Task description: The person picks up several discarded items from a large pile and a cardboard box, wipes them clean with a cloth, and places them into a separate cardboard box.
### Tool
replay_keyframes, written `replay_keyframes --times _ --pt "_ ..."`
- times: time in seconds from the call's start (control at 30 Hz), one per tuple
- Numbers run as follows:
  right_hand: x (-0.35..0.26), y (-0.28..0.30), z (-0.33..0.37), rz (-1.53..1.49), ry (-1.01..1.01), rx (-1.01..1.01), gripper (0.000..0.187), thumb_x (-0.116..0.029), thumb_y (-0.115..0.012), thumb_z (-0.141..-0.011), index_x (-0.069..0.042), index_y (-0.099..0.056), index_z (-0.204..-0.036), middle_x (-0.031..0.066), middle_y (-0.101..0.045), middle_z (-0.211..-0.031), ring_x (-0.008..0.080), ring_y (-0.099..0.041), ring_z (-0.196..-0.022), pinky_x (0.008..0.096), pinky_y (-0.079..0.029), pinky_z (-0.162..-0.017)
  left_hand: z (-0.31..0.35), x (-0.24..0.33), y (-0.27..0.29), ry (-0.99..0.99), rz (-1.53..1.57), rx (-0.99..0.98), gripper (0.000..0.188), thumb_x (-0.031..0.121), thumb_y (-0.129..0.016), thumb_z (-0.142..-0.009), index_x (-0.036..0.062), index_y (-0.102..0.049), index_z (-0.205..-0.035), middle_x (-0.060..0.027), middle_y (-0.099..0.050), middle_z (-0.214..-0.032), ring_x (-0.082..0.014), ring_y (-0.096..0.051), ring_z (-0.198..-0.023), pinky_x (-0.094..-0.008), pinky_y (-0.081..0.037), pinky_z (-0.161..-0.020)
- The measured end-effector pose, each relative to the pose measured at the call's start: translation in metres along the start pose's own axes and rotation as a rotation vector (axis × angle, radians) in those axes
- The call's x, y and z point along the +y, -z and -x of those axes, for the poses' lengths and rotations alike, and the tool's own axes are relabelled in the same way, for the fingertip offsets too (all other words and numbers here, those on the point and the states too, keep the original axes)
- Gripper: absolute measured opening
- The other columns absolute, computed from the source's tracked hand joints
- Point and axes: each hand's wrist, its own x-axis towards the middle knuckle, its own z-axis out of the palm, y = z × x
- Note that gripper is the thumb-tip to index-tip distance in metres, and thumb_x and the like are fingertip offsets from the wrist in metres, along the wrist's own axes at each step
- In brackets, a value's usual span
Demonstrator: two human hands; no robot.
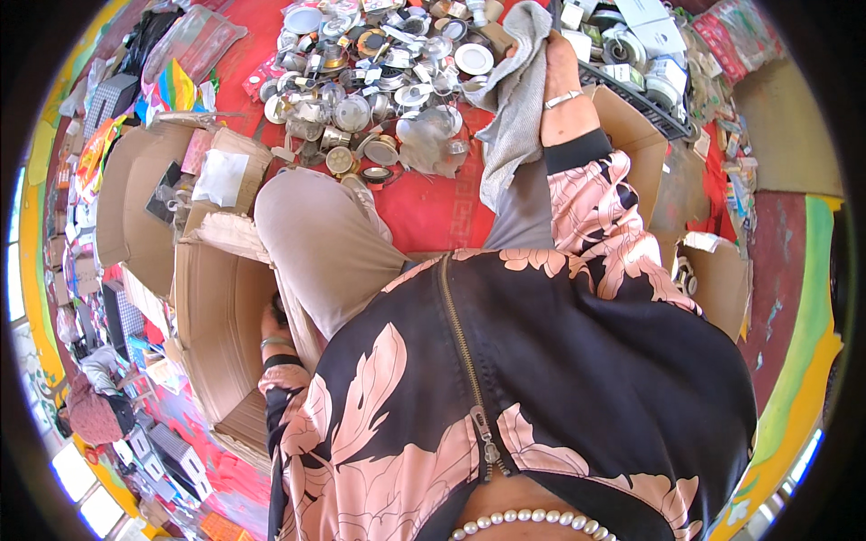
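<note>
My right hand (pixel 557 61) reaches forward beside the right knee, closed on a grey knitted cloth (pixel 512 135). The cloth hangs down over my right leg and covers part of the fingers. My left hand (pixel 273 323) is down in an open cardboard box (pixel 216 316) at my left side. Its fingers are mostly hidden, with a small dark patch beside them that I cannot make out. Ahead, between and beyond my knees, lies a heap of small round light fittings (pixel 361 77), white, silver and gold.
A black plastic crate (pixel 645 104) of boxed and round parts stands at the far right. Another cardboard box (pixel 722 288) sits at my right. Opened cardboard flaps (pixel 135 194) stick up on the left. A red mat (pixel 433 212) covers the floor. Another person (pixel 95 415) is at the far left.
</note>
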Motion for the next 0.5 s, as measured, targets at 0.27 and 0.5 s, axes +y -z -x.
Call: replay_keyframes --times 0.27,0.5 --pt "-0.011 -0.022 0.025 -0.026 -0.032 -0.058 0.030 -0.019 -0.041 -0.088 0.003 -0.054 -0.102 0.0141 -0.061 -0.093 0.0254 -0.059 -0.079 0.0335 -0.048 -0.074 -0.005 -0.003 0.052 0.027 -0.263 0.207 0.038 0.032 -0.039 -0.090 0.0009 -0.055 -0.104 -0.0141 -0.059 -0.098 -0.0259 -0.056 -0.091 -0.0433 -0.046 -0.081" --pt "-0.016 -0.073 0.073 -0.181 0.008 -0.210 0.029 -0.020 -0.042 -0.089 0.002 -0.056 -0.102 0.0118 -0.062 -0.093 0.0237 -0.060 -0.081 0.0312 -0.048 -0.075 -0.004 0.011 0.061 -0.101 -0.468 0.319 0.036 0.031 -0.041 -0.089 0.0001 -0.057 -0.098 -0.0132 -0.060 -0.089 -0.0239 -0.057 -0.083 -0.0401 -0.047 -0.075"
